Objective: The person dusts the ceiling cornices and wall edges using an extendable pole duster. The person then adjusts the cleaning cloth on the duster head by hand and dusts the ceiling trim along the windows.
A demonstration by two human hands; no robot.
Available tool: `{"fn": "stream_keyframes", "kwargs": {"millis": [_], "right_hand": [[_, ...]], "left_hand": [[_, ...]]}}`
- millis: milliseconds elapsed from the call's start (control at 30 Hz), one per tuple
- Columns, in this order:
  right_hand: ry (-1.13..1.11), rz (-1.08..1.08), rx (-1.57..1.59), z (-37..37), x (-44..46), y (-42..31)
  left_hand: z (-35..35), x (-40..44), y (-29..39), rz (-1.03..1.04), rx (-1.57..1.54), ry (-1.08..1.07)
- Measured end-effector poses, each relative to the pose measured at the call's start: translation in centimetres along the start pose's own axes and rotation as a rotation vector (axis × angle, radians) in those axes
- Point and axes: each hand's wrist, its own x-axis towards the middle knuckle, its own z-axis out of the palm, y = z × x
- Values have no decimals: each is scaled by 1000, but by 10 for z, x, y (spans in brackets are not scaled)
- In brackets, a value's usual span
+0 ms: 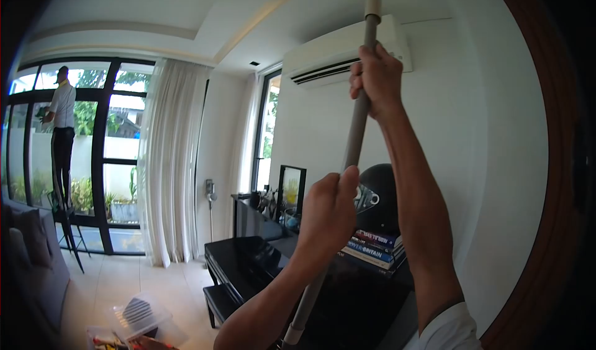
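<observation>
A long grey pole (358, 123) slants from the lower middle up past the top edge, with pale collars near its top and bottom. My left hand (330, 210) is wrapped round its middle part. Higher up, my right hand (379, 80) grips the same pole just below the upper collar. Behind the pole, a white wall-mounted air conditioner (329, 55) hangs near the ceiling, its dark vent slot facing down. The pole's upper end is out of view.
Below stands a black piano (261, 226) bearing stacked books (372, 250), a black helmet (382, 201) and a frame. Clear plastic boxes (139, 316) lie on the floor. At the left, a person (63, 111) stands on a ladder (73, 238) by the windows, near a sofa (37, 250).
</observation>
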Motion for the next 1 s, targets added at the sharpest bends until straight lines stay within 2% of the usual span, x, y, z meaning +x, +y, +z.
{"fn": "stream_keyframes", "kwargs": {"millis": [900,1000], "right_hand": [[21,65,-2,81,14,98],[39,-20,-43,87,19,111]], "left_hand": [[-91,74,-84,-16,-47,-49],[-96,79,-83,-17,-50,-42]]}}
